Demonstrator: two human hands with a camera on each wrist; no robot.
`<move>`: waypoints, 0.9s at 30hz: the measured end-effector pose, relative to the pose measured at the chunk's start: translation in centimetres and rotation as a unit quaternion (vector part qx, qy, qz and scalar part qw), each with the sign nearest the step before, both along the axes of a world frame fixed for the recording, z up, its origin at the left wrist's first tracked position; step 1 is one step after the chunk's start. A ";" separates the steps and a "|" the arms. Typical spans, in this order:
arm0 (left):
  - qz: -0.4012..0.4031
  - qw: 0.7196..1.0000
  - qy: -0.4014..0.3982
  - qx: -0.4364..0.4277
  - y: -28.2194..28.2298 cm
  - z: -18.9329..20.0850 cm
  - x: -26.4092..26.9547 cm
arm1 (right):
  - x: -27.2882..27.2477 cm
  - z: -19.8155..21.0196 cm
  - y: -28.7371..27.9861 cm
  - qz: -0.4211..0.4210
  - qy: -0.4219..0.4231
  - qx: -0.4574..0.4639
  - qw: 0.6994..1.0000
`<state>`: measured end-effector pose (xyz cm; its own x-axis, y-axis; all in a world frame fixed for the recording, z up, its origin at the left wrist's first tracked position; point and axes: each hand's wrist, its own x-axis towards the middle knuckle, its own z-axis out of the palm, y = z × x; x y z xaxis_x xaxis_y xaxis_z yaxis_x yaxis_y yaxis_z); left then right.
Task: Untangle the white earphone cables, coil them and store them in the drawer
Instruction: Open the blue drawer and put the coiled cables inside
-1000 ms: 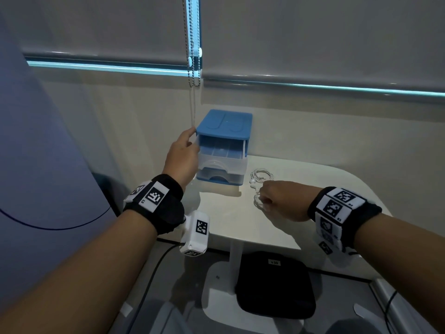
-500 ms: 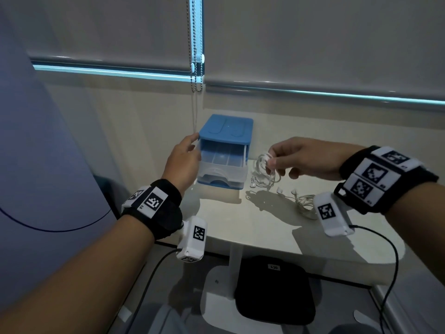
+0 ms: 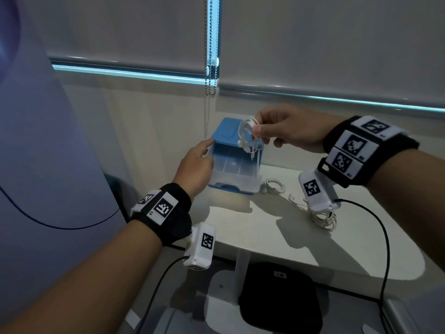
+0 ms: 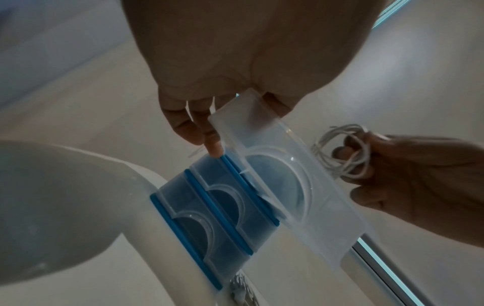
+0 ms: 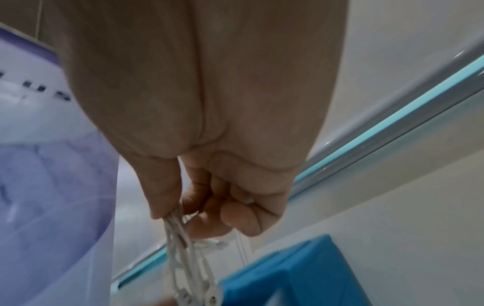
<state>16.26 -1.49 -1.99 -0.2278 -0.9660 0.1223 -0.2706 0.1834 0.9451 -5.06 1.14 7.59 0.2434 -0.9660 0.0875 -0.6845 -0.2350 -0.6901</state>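
Observation:
A small blue drawer unit stands at the back of the white table, its clear top drawer pulled out. My left hand grips that drawer's left front corner; in the left wrist view the corner sits between thumb and fingers. My right hand pinches a coiled white earphone and holds it in the air above the open drawer. In the right wrist view the cable loops hang from my thumb and fingers above the blue top.
Two more white earphone bundles lie on the table: one beside the unit's right side, another nearer the front right, partly behind my wrist camera. Blind chains hang behind the unit. A black pad lies under the table.
My right hand has lifted a coiled earphone off the table and carried it up and left, to above the open drawer. My left hand has stayed on the drawer.

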 end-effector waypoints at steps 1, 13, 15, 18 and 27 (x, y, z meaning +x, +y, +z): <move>-0.001 1.000 -0.004 -0.004 -0.1 0.0 0.0 | 0.3 -0.3 -0.5 -0.001 0.032 -0.006 0.999; -0.013 1.000 -0.011 -0.014 -0.6 -0.2 0.3 | 3.1 -3.5 -1.8 0.055 0.401 -0.071 0.912; -0.009 1.000 -0.016 -0.013 -0.7 -0.2 0.4 | 3.2 -3.4 -2.0 0.053 0.408 -0.069 0.909; -0.007 1.000 -0.023 -0.016 -0.8 -0.2 0.4 | 3.0 -2.9 -2.0 0.046 0.398 -0.065 0.914; -0.021 0.997 -0.061 -0.044 -1.2 -0.3 0.3 | 4.0 -3.8 -1.8 0.090 0.436 -0.111 0.889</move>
